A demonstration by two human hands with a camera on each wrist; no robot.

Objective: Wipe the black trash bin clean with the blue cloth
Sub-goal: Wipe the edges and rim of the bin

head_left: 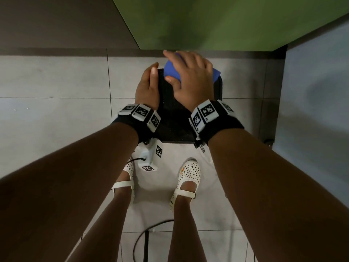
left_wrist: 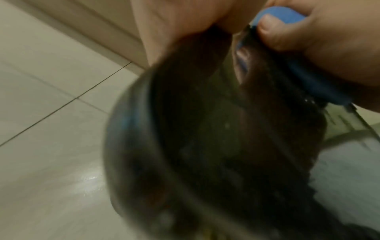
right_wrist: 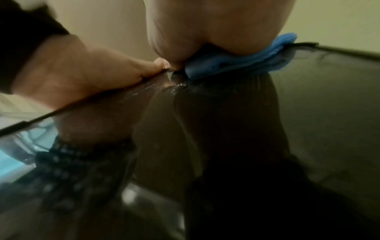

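Dim, even indoor light. The head view is sharp at its middle and bends outward at the edges. Both wrist views are soft with motion blur; a pale glare patch shines on the floor tiles (left_wrist: 86, 180).

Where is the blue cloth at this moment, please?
In the head view, the blue cloth lies under the right hand on the far end of the black bin lid, beside the left hand.

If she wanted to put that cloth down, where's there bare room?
Bare floor tiles left of the black trash bin, up to the wall. Crowded: the bin's top, under her left hand, right hand and blue cloth; shoes and cable nearer her.
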